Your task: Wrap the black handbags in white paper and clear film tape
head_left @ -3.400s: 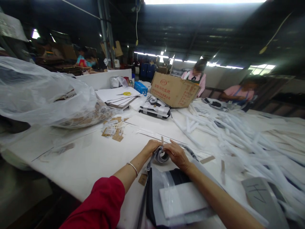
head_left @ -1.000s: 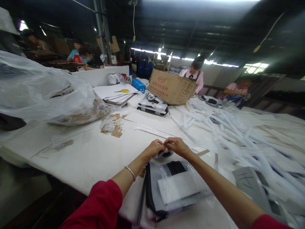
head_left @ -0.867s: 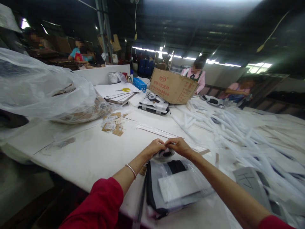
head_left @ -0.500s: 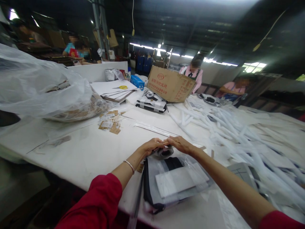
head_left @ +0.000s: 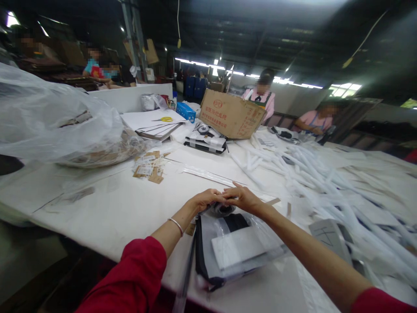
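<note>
A grey and black bag [head_left: 205, 248] lies flat on the table in front of me, with a clear plastic sheet and a white folded piece [head_left: 239, 248] over it. At the bag's far edge sits a dark rolled-up strap [head_left: 224, 209]. My left hand [head_left: 207, 198] closes on the roll from the left, its fingertips bent over the top. From the right, my right hand [head_left: 243, 198] pinches at the same roll, one finger raised. The fingertips of both hands meet above it, and part of the grip is hidden.
A cardboard box [head_left: 231, 114] stands behind another packed bag [head_left: 205, 143]. Yellow scissors [head_left: 167, 119] rest on white sheets. Tags [head_left: 150, 169] lie left of centre, near a large plastic bag [head_left: 58, 117]. White plastic strips [head_left: 312, 178] cover the right side. Several people work beyond the table.
My right hand has shifted slightly, its fingers bending lower onto the rolled strap while one finger lifts. My left hand stays nearly still. The whole view has moved a little.
</note>
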Demonstrator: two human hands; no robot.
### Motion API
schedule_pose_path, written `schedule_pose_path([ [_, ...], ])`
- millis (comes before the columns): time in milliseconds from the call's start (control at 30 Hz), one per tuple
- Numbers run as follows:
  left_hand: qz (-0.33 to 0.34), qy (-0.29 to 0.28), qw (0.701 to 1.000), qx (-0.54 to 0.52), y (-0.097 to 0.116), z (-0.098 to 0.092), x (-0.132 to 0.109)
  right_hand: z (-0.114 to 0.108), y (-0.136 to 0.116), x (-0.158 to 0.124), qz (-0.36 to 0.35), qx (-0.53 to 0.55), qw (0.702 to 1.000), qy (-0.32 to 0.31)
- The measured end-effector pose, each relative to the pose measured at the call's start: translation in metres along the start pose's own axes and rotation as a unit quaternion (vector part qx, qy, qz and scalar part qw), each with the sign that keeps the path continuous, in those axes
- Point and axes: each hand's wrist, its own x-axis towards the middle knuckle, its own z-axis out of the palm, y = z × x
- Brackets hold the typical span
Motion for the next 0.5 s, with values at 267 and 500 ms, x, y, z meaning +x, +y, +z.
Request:
schedule_pose_path([
  [267,0.056,0.068,0.995,-0.035,0.0,0.006,0.002,0.006,0.007,0.007,-0.099,-0.105,0.985,0.095],
  [500,0.07,0.089,0.992,-0.059,-0.001,0.004,-0.002,0.019,0.009,0.01,-0.135,-0.126,0.969,0.163],
])
